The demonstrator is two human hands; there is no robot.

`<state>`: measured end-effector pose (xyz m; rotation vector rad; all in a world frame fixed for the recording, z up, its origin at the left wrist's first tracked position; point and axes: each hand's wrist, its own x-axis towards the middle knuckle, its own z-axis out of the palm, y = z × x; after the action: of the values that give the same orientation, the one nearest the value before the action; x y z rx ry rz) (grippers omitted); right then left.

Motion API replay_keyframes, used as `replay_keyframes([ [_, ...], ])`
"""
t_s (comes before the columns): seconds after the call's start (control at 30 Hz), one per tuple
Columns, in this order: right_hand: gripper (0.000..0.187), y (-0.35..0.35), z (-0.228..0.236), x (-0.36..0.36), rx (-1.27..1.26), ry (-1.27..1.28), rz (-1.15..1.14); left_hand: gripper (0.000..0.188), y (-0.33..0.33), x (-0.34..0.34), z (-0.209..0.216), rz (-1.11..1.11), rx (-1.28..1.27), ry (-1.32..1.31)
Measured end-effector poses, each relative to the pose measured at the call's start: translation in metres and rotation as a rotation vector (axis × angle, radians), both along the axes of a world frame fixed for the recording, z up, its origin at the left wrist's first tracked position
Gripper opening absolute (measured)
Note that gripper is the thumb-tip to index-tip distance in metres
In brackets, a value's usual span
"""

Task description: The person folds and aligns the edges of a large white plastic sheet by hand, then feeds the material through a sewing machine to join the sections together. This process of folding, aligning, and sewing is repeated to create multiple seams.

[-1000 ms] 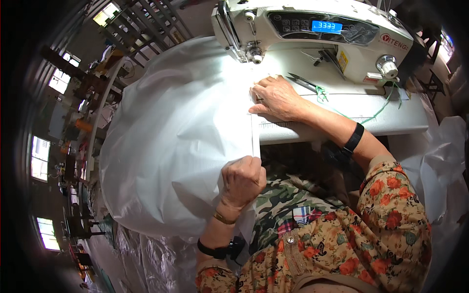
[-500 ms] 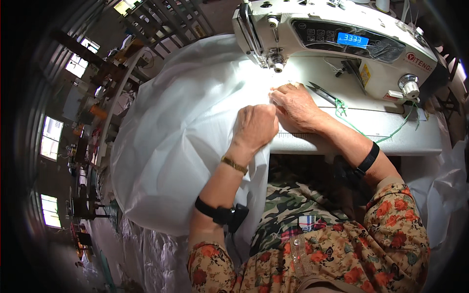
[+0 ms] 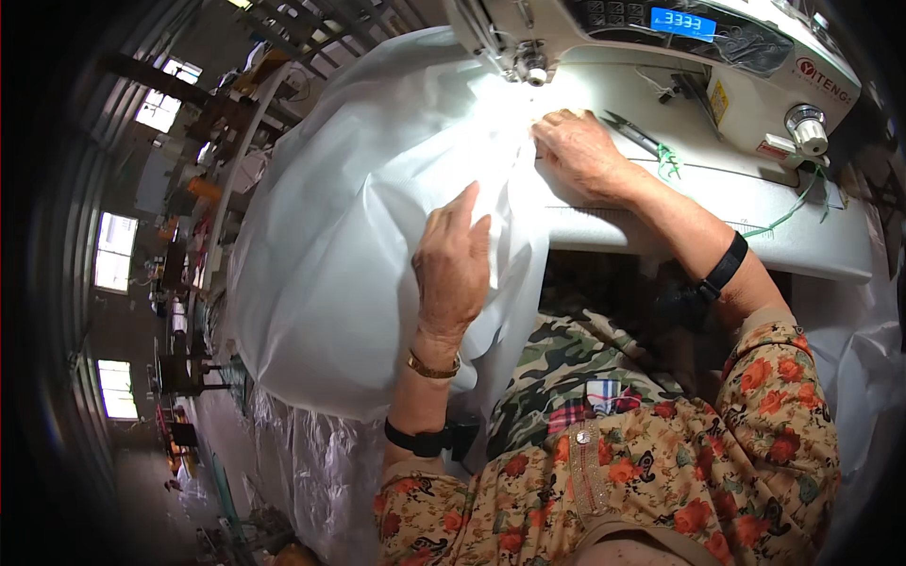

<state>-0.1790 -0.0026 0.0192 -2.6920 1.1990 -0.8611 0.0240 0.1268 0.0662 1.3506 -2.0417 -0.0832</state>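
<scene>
a workshop with bright windows along one wall lies beyond a white sewing table. a big sheet of white fabric spreads over the table's left end and hangs off its edge, its far part lying under the needle of the sewing machine. the left hand lies flat and open on the fabric, fingers straight. the right hand presses down on the fabric edge just beside the needle, fingers bent, gripping nothing. small snips with green thread lie just right of it.
</scene>
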Motion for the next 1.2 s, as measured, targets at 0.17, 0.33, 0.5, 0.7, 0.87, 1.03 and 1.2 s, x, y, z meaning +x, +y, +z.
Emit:
replay_keyframes([
  [0.17,0.015,0.005,0.002,-0.001,-0.061,-0.123,0.014,0.035,0.001,0.072,-0.041,0.199,0.150,0.353],
  [0.33,0.024,0.080,0.003,-0.001,-0.208,-0.188,0.198,0.037,-0.021,0.090,-0.046,0.197,0.193,0.357],
  [0.5,0.043,0.184,-0.038,0.032,0.139,0.266,0.529,0.038,-0.030,0.082,-0.046,0.162,0.207,0.405],
  [0.7,0.030,0.198,-0.076,0.054,0.136,0.480,0.640,0.037,-0.029,0.077,-0.045,0.183,0.202,0.356],
  [0.87,0.016,0.192,-0.053,0.037,0.327,0.234,0.600,0.038,-0.037,0.082,-0.052,0.175,0.168,0.311],
  [1.03,0.009,0.200,0.031,-0.028,-0.217,-0.395,0.452,0.041,-0.038,0.088,-0.051,0.189,0.276,0.438],
  [1.2,0.021,0.197,-0.081,-0.103,0.353,0.382,0.226,0.048,-0.042,0.095,-0.050,0.115,0.262,0.413],
])
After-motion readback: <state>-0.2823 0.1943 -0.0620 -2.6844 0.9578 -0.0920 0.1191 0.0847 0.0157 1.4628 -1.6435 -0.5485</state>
